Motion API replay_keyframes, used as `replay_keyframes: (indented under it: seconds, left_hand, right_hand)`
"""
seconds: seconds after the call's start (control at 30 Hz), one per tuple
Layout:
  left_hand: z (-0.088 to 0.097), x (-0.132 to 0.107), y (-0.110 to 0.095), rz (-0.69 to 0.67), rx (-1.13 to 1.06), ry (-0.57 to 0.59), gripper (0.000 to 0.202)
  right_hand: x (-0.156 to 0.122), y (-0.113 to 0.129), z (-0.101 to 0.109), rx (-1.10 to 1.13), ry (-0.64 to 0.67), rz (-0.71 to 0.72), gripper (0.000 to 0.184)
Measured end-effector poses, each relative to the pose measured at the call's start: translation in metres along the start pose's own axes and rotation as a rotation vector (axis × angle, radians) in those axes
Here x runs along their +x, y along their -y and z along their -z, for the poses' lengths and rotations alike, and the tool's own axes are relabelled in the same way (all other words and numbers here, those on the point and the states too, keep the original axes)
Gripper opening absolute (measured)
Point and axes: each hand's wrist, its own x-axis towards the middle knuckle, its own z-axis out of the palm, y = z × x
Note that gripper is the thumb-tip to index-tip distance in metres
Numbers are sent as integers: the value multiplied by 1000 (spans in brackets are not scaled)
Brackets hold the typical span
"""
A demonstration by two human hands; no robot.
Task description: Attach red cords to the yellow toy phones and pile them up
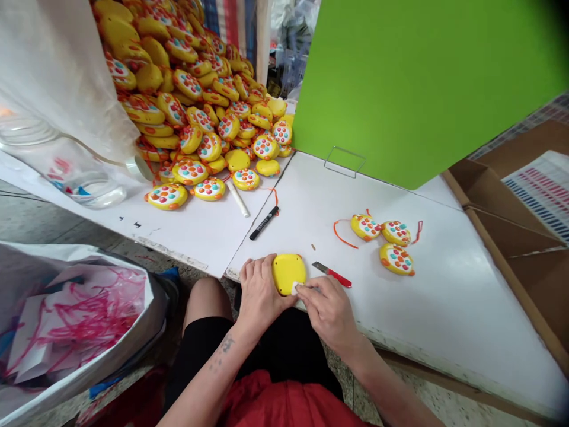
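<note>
At the table's front edge, my left hand [260, 290] grips the side of a yellow plastic toy [287, 271], its plain side with small holes facing up. My right hand [329, 305] pinches a small white piece [294, 288] against the toy's lower right corner; whether it is cloth or eraser I cannot tell. Just beyond that hand lies a red-handled craft knife [335, 276], blade pointing left. A black marker [264, 223] and a white pen [237, 198] rest farther back. Three yellow toys with coloured dots [397, 259] sit to the right, with orange cords.
A large heap of yellow toys [208, 112] fills the back left. A clear plastic jar [66, 160] lies beside it. At the back stands a green board [400, 77], with a cardboard box [511, 196] on the right. A bag of pink scraps [84, 320] is at lower left.
</note>
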Motion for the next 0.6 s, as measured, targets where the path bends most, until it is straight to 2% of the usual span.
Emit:
replay_keyframes:
  seconds: [0.07,0.23,0.47,0.6]
  left_hand:
    - [0,0,0,-1,15,-1,78]
    - [-1,2,2,-20,26,14,86]
    - [1,4,0,-22,69,36,85]
    - [0,4,0,-25,65,39,87]
  right_hand:
    - [-1,-1,-1,14,-21,-30,21]
    - [24,-16,-14,23,-135,-150,17]
    - [9,-11,-13,64,-144,-160,18]
    - [20,-13,-17,45,-174,-184,18]
